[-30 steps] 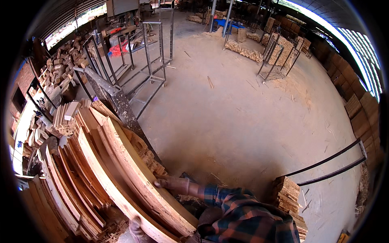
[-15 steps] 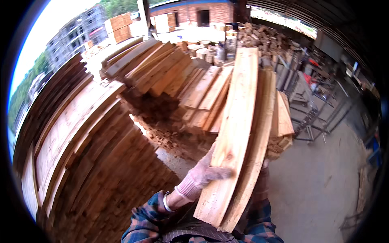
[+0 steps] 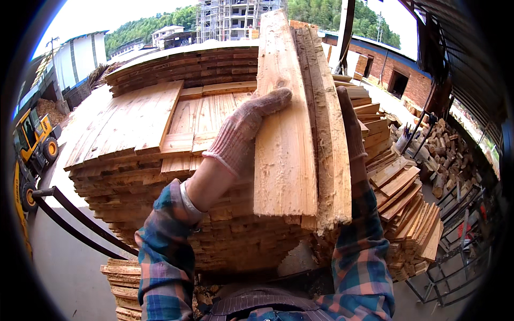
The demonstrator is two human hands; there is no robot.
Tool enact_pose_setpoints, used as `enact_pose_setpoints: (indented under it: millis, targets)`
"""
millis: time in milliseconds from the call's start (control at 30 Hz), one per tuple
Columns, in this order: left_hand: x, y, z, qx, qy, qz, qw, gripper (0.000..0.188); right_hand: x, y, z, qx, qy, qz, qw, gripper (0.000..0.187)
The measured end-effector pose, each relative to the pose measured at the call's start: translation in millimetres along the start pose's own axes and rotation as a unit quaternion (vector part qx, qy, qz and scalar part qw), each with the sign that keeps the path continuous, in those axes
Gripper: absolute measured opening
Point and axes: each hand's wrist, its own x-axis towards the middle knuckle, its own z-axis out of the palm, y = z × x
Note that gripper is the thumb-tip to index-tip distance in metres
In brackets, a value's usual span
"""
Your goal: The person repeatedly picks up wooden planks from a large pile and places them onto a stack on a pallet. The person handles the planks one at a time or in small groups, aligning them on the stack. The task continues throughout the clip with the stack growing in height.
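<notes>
A small bundle of rough-sawn planks point(image 3: 286, 155) is held up in front of me, its long side pointing away. My left hand point(image 3: 243, 125), in a dusty knit glove, grips the bundle's left side with the thumb lying over the top plank. On the opposite edge my right hand point(image 3: 350, 125), also gloved, clasps the planks; most of its fingers are hidden behind the wood. Beyond and below the bundle stands a large stack of planks point(image 3: 123, 123), with a lower gap in its top layer just left of the bundle.
More loose planks point(image 3: 412, 214) lie piled on the right, near black metal frames point(image 3: 455, 267) and a heap of logs point(image 3: 447, 150). A short plank pile point(image 3: 122, 286) sits at lower left beside a curved metal bar point(image 3: 80, 219). A yellow loader point(image 3: 35, 136) stands far left.
My view has swung left, so the large stack is now ahead. Both hands have carried the plank bundle from the loose pile round to the stack, keeping their grip.
</notes>
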Motion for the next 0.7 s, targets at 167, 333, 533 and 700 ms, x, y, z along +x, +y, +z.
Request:
enact_pose_setpoints:
  millis: [167, 333, 533, 700]
  targets:
    - [95.0, 33.7, -112.6, 0.186, 0.177, -0.062, 0.964, 0.029, 134.2, 35.3, -10.2, -0.254, -0.081, 0.136, 0.954, 0.054]
    - [92.5, 35.9, -203.6, 0.288, 0.268, -0.148, 0.907, 0.034, 150.8, 48.8, -7.3, -0.605, -0.302, 0.022, 0.736, 0.038]
    - [89.2, 11.2, -180.9, 0.157, 0.129, 0.01, 0.979, 0.03, 159.1, 60.1, -76.5, -0.52, -0.238, -0.058, 0.818, 0.032]
    - [71.2, 30.0, -166.9, 0.254, 0.233, -0.025, 0.938, 0.024, 170.2, 86.0, -43.4, -0.434, -0.248, -0.046, 0.865, 0.032]
